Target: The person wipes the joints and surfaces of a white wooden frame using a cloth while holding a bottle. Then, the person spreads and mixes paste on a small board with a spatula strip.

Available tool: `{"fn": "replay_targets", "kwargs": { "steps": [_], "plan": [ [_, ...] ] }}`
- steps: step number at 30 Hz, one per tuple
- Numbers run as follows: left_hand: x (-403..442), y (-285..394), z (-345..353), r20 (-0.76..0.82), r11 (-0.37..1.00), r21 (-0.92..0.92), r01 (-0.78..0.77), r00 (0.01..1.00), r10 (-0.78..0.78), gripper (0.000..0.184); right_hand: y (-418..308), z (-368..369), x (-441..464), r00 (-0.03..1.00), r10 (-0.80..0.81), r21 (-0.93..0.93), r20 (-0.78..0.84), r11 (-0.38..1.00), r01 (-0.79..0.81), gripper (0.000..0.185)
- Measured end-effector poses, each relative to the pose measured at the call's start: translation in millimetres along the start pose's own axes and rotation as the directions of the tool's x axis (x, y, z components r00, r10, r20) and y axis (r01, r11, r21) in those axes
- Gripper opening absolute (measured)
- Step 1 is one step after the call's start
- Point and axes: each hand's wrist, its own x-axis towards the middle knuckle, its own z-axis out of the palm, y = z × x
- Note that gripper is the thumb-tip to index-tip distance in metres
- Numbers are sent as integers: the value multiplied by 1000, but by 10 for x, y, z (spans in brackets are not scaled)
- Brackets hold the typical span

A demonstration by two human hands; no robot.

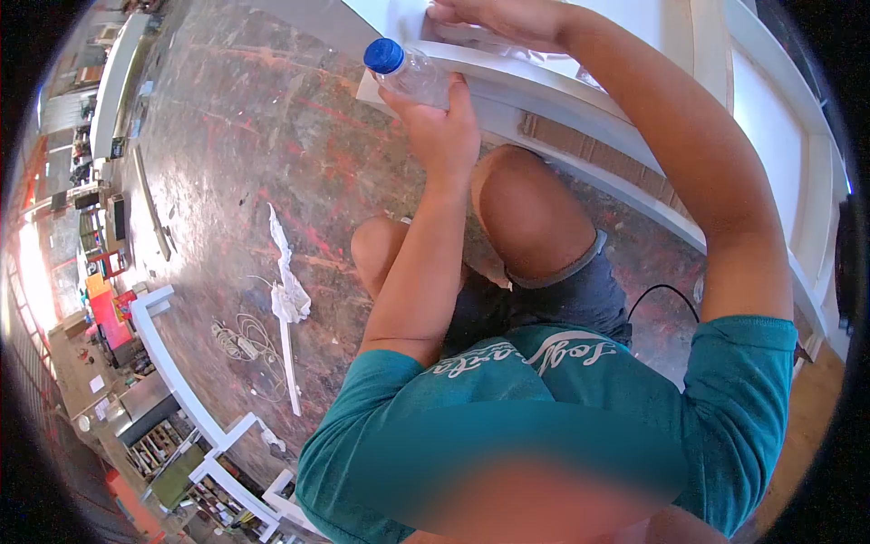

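A clear plastic bottle with a blue cap is held in my left hand, its fingers wrapped round the body. The bottle tilts, cap toward the left, beside the edge of a white frame. My right hand reaches across the white panel at the top, its fingers bent together and low against the surface. What those fingers hold, if anything, is too unclear to name. Shiny, see-through material shows on the panel below that hand.
My knees are close under the frame. On the stained floor at the left lie a crumpled white cloth or paper, a thin white strip and a coiled cable. White frame pieces stand further left, by cluttered shelves.
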Motion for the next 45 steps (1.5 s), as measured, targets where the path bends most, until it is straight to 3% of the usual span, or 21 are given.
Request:
{"fn": "replay_targets", "kwargs": {
  "steps": [3,7,8,11,15,18,21,25,28,31,32,35,38,41,42,45],
  "plan": [
    [29,-19,2,-8,999,3,-34,999,34,92,-101,-34,-85,986,-165,-116,-40,980,159,91],
    [20,-61,11,-20,1000,-20,-19,1000,18,90,-203,149,-357,997,-75,-257,33,963,81,91],
    [13,-54,21,-23,999,-31,-14,1000,14,89,-55,-5,-81,991,121,-272,50,957,-104,91],
    [24,6,17,-1,999,-30,-16,1000,16,87,-259,215,-307,984,-2,-229,-179,973,-40,90],
    [16,-31,-15,2,1000,18,-24,1000,24,85,-111,-8,10,959,-183,-139,-215,978,155,80],
    [13,-32,16,-16,999,-6,-45,999,45,84,-386,23,-163,990,42,-558,-137,822,-112,61],
    [1,76,-9,-8,1000,19,-10,1000,10,85,-93,-31,87,913,-290,-627,-286,778,51,50],
    [10,-37,-3,-34,994,100,-36,999,40,88,-28,-70,122,910,-284,-706,-301,709,-12,49],
    [6,-41,7,-33,999,27,-36,999,37,89,-146,-19,54,965,-148,-769,-215,635,-74,50],
    [17,-29,-1,-25,998,35,-46,999,47,89,-63,-98,123,900,-342,-642,-271,761,96,49],
    [13,-48,1,-33,998,26,-50,998,51,88,-14,-114,115,907,-342,-596,-245,791,137,50],
    [10,-64,18,-40,999,-15,-50,998,49,84,309,-256,348,949,-254,-799,-185,602,6,52],
    [12,-27,12,-30,998,-32,-50,998,49,80,7,-46,188,979,-153,-918,-137,391,-67,49],
    [5,-56,20,-43,997,12,-72,996,73,76,-180,-18,37,960,-132,-699,-247,711,-82,46],
    [-4,16,20,-39,998,8,-58,998,58,76,-1,-175,150,922,-316,-682,-223,727,84,43],
    [17,-54,37,-44,997,-10,-78,996,78,74,66,-148,185,926,-309,-714,-216,697,66,44]
  ]
}}
